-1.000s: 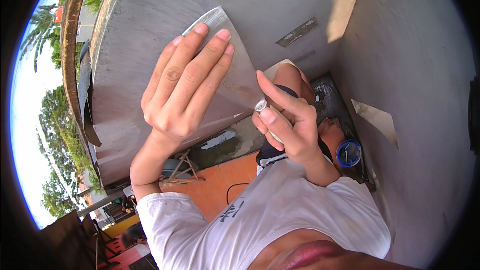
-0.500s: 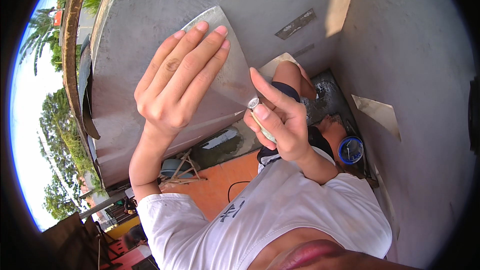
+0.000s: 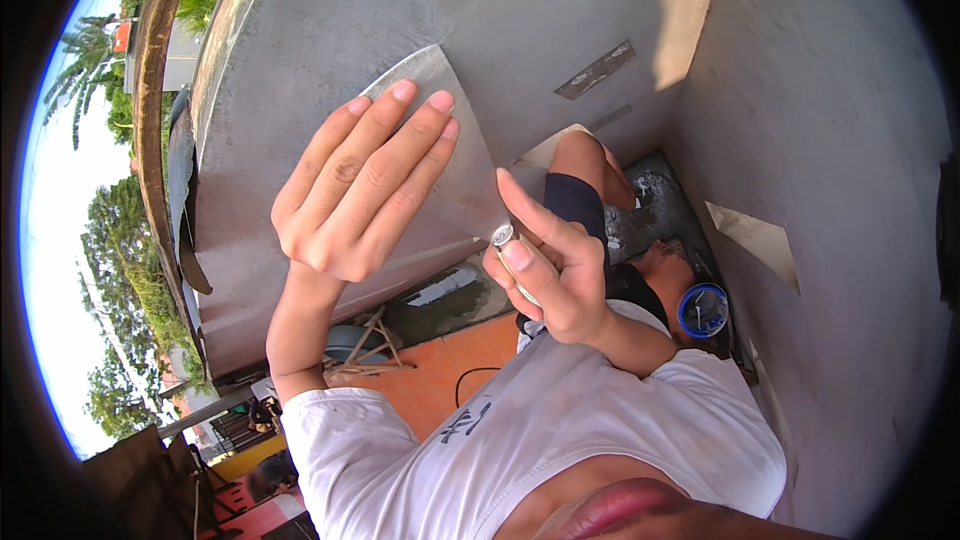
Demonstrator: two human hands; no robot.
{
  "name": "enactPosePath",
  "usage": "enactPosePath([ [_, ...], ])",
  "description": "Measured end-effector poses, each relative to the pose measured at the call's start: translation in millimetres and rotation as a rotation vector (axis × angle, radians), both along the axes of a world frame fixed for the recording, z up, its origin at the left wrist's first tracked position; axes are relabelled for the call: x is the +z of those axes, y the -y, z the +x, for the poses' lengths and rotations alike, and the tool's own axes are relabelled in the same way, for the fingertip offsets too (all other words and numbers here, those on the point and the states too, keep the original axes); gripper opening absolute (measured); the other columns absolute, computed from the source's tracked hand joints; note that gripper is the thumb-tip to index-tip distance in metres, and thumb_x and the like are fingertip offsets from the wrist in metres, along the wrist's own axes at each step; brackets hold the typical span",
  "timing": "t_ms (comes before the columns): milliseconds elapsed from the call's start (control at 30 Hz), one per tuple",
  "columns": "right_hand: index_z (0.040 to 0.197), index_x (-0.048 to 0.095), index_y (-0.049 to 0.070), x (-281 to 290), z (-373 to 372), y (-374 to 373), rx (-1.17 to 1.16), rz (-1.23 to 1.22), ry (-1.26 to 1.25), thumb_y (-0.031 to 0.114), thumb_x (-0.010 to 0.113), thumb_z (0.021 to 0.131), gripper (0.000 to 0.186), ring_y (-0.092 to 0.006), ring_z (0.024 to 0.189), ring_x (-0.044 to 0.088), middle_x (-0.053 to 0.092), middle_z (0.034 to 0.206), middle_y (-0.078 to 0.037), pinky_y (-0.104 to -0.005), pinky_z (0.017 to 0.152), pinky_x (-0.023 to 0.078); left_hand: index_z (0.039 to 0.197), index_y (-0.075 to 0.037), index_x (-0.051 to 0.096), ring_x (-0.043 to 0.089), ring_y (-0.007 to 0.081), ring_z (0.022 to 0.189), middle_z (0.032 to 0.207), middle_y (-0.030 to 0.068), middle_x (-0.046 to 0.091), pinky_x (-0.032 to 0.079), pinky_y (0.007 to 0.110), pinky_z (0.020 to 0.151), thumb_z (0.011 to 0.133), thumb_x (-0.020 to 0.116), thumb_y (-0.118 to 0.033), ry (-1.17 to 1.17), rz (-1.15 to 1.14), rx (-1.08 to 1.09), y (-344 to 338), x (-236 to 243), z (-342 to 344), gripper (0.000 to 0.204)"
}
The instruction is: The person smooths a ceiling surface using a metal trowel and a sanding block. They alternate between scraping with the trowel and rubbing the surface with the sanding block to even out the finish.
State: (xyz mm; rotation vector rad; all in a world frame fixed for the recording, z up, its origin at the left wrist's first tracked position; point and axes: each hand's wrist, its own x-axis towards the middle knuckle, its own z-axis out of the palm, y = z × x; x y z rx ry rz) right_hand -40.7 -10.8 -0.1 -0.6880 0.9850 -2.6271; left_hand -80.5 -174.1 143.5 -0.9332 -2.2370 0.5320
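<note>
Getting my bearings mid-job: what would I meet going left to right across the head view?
Green palm tree, curved brown wooden beam, bare left hand over a flat grey metal blade, bare right hand gripping a pale handle with a round metal end, blue-rimmed round bucket.

Dull metal blade [image 3: 470, 160]; matt wall [image 3: 540, 0]

Light: bright daylight, strongest far left of the grip of the bare right hand [image 3: 562, 285] on a pale handle with round metal end [image 3: 503, 236]. White sky [image 3: 52, 270], far left of the grip: overexposed, rim fringed blue. Smooth grey wall [image 3: 520, 20], above the grip: soft shade. Dark wet-looking floor slab [image 3: 420, 318], lower left of the grip: white glare. Focus: grip reads crisp, distant green trees [image 3: 110, 260] softer. Fisheye: edges bow, corners are black.
</note>
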Motion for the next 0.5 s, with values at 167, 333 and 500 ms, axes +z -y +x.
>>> enactPosePath([
  [167,0.159,0.031,0.002,-5.0,-4.7,1.8,0.007,0.002,-0.007,0.008,0.046,0.106,0.055,-0.0025,0.053,0.042,0.056,0.069,-0.002,-0.0187,0.043,0.033,0.089,-0.01,0.08,0.075,0.0175,0.1,0.098,0.0015,0.078,0.06,0.032,0.088,0.082,0.073,-0.008,0.009,-0.007,0.021,-2.8,-0.6,-3.8,0.01],
  [333,0.161,0.027,0.004,-3.7,-3.7,-9.2,0.179,-0.117,0.135,0.009,0.044,0.106,0.057,-0.0026,0.051,0.039,0.058,0.074,-0.005,-0.0184,0.043,0.033,0.09,-0.01,0.08,0.074,0.017,0.101,0.098,0.0012,0.078,0.059,0.031,0.088,0.081,0.073,-0.009,0.038,0.001,0.026,-10.1,1.9,-7.0,0.012],
  [500,0.161,0.027,0.005,-2.7,-7.6,-12.5,0.173,-0.069,0.089,0.009,0.044,0.107,0.057,-0.0024,0.05,0.039,0.058,0.074,-0.006,-0.0183,0.042,0.033,0.091,-0.01,0.08,0.074,0.0168,0.101,0.098,0.001,0.078,0.06,0.032,0.089,0.081,0.073,-0.009,0.086,-0.003,0.08,-13.3,4.3,-1.6,0.012],
])
